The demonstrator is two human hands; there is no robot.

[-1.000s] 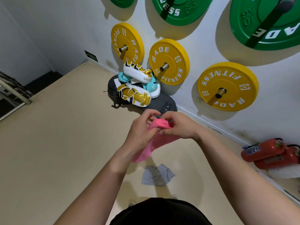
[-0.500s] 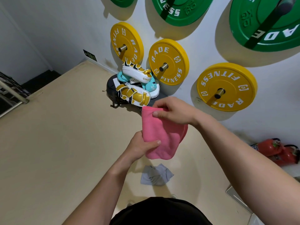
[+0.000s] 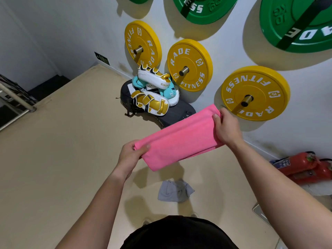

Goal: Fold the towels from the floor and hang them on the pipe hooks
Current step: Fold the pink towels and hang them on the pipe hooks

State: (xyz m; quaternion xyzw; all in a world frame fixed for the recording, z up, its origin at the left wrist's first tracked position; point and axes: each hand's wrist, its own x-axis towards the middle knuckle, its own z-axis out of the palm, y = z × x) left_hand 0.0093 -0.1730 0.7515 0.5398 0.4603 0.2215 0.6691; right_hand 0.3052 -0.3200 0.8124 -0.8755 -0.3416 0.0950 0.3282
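Folding is the step in hand: I hold the pink towel stretched in the air between my hands, above the floor, doubled into a long band that slopes up from lower left to upper right. My left hand pinches the lower end, thumb on top and fingers curled underneath. My right hand grips the upper end the same way, thumb lying across the cloth, near the wall and just below the nearest yellow plate. Neither hand is spread; both are closed on fabric. Next, I judge, I need to bring the two ends together to halve the band, edges matched, before draping it over a hook. The metal peg through that plate may be such a hook, though I cannot be sure. A grey towel lies crumpled on the floor below, not yet picked up.
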